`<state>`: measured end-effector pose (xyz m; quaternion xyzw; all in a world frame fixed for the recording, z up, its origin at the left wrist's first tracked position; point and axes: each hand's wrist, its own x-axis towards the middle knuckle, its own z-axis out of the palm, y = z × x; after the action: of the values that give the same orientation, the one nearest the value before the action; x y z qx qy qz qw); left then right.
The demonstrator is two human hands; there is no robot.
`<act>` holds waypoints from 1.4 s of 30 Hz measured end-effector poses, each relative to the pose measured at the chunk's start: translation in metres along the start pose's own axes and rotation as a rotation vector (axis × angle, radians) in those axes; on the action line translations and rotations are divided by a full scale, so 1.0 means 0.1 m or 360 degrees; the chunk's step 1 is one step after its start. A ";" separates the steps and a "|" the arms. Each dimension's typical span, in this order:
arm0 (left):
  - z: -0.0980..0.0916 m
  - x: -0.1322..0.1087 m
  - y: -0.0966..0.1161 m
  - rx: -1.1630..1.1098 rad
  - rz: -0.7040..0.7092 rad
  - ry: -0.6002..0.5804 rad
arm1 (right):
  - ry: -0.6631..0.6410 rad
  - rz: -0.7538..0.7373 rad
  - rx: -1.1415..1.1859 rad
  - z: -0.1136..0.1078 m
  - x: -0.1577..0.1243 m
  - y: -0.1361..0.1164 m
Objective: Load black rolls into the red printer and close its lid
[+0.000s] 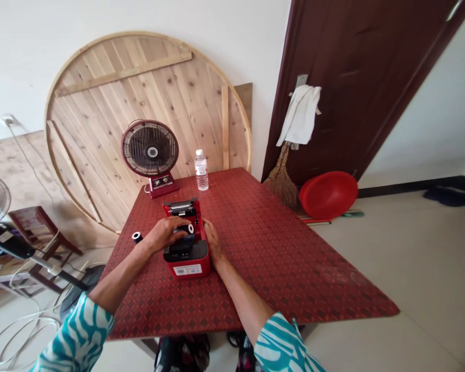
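A small red and black printer point(186, 266) stands on the table with its lid point(182, 207) tipped up at the back. My left hand point(166, 233) reaches into its open bay, with the fingers closed around a dark roll point(190, 229) that has a white core end. Part of that roll is hidden by the fingers. Against the printer's right side, my right hand point(213, 242) grips the body. Another dark roll with a white ring end point(137, 237) sits on the table left of my left forearm.
A red-patterned tabletop point(271, 258) carries a small fan point(151, 150) and a water bottle point(201, 171) at the back. Behind leans a round wooden board point(201, 98). Red basins point(329, 195) and a broom point(282, 178) are by the door. Cables point(27, 330) lie at left.
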<state>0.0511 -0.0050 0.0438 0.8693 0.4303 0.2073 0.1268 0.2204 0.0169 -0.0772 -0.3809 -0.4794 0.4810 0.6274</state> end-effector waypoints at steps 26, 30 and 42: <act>0.22 -0.54 0.18 -0.0467 -0.0160 0.0320 | 0.0043 0.0072 0.0037 0.01 0.06 0.01; 0.25 -0.57 0.20 -0.0220 -0.0025 0.0401 | 0.0036 0.0022 0.0184 0.09 0.33 -0.01; 0.31 -0.69 0.23 0.0471 0.0184 0.0796 | -0.0098 -0.0450 -0.0221 -0.04 0.16 -0.30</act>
<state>0.0441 -0.0749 0.0078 0.8234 0.4234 0.3570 -0.1234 0.2323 0.0251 -0.0460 -0.3371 -0.5794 0.3650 0.6461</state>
